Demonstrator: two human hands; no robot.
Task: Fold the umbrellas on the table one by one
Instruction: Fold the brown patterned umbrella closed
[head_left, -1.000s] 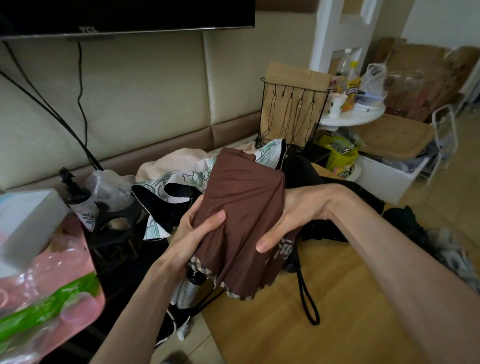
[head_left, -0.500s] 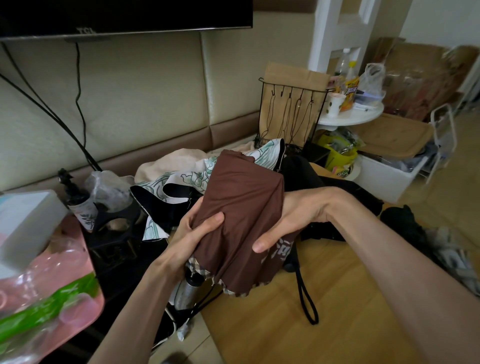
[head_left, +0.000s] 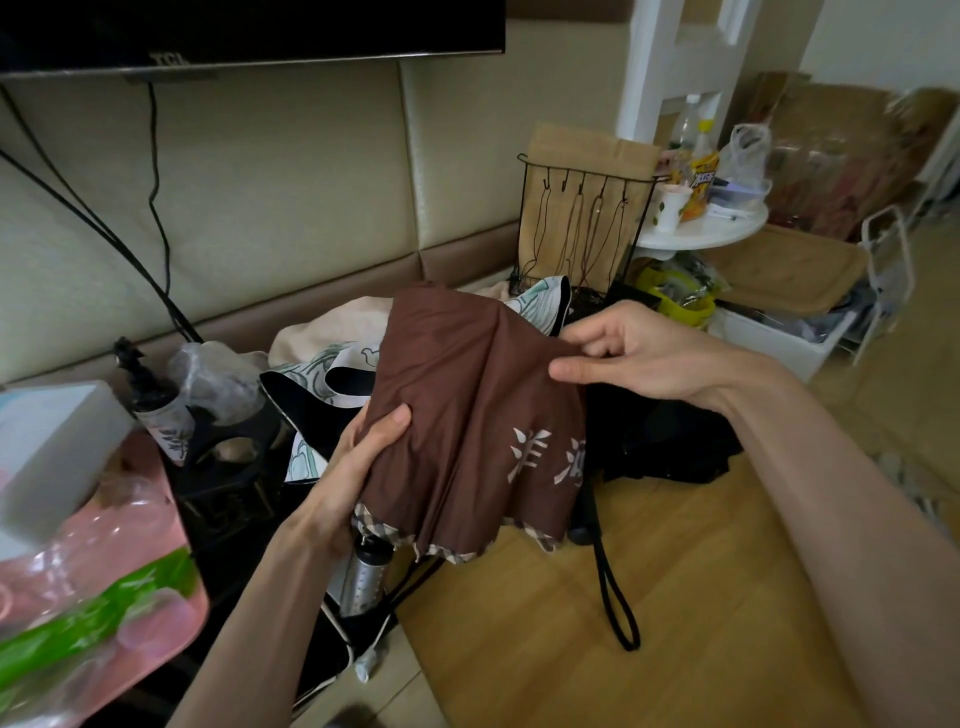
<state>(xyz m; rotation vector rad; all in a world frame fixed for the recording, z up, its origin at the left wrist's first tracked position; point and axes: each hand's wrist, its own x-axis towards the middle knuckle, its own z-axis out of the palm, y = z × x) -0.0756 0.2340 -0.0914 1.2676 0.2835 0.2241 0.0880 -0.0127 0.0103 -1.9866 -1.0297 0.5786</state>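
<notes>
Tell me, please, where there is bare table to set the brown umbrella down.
Free: the wooden tabletop in front of the black umbrella, right of the black strap loop. Crowded: the back and left, with the patterned umbrella and steel flask.

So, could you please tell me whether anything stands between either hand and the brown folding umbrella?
Nothing visible does. The left hand grips the lower left side of the brown fabric umbrella, thumb on top, and the right hand pinches its upper right edge. The black fabric bundle lies behind, not between.
</notes>
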